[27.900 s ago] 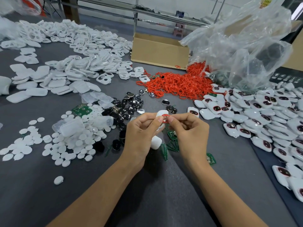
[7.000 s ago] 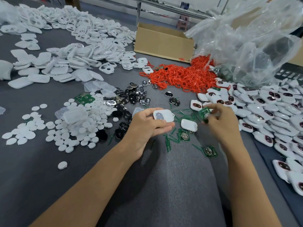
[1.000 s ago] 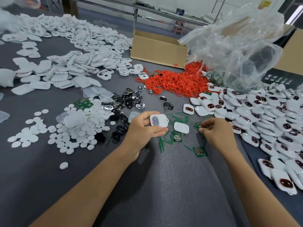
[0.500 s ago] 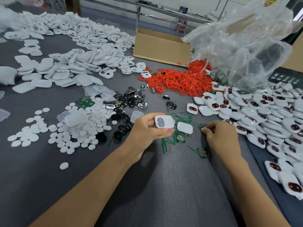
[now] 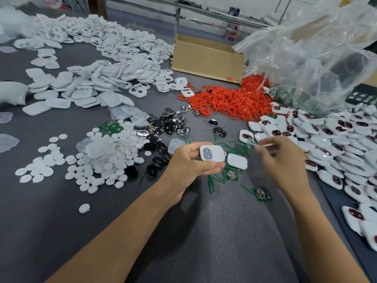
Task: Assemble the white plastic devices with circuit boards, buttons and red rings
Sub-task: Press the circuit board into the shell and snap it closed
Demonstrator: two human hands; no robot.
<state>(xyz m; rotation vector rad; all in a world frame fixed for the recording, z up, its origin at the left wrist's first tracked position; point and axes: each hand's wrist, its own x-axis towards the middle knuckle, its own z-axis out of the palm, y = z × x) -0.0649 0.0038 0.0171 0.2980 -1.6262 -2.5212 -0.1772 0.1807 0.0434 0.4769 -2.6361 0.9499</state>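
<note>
My left hand (image 5: 190, 162) grips a white device shell (image 5: 212, 153) with a grey patch inside, held open side up over the grey table. Blurred with motion, my right hand (image 5: 282, 158) is raised just right of it and pinches a small green circuit board (image 5: 251, 143) at its fingertips. A second white shell (image 5: 237, 160) lies on the table between the hands. Two green boards with coin cells (image 5: 231, 174) (image 5: 261, 193) lie below it. The red rings (image 5: 230, 101) form a pile behind.
White round buttons (image 5: 98, 164) and black and silver parts (image 5: 163, 127) lie to the left. Empty white shells (image 5: 98, 64) cover the far left. Finished devices (image 5: 336, 139) pile at the right. A cardboard box (image 5: 206, 58) and a clear plastic bag (image 5: 318, 54) stand behind.
My right hand has lifted off the table with a green board and moved up towards the shell. My left hand has kept the shell in place.
</note>
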